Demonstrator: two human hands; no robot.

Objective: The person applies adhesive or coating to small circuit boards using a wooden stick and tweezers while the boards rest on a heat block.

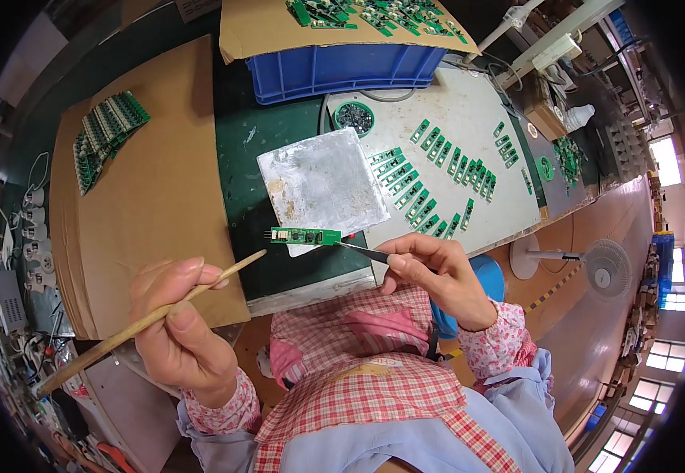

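Note:
My left hand (181, 323) is closed around a long wooden stick (133, 329), its thin tip pointing up and right toward a small green circuit board (305, 236). Dark tweezers (364, 252) are pinched in my right hand (437, 272), and their tips meet the board's right end. That board lies level at the near edge of a silvery metal plate (322, 183), with pins at its left end. Whether it rests on the plate or is held just above it, I cannot tell. The stick's tip is apart from the board.
Rows of small green boards (405, 185) lie on the white surface (508, 229) at right, near a round dish of dark parts (354, 118). A blue crate (342, 71) stands behind under board-covered cardboard. Stacked boards (106, 134) sit on cardboard (153, 189) at left.

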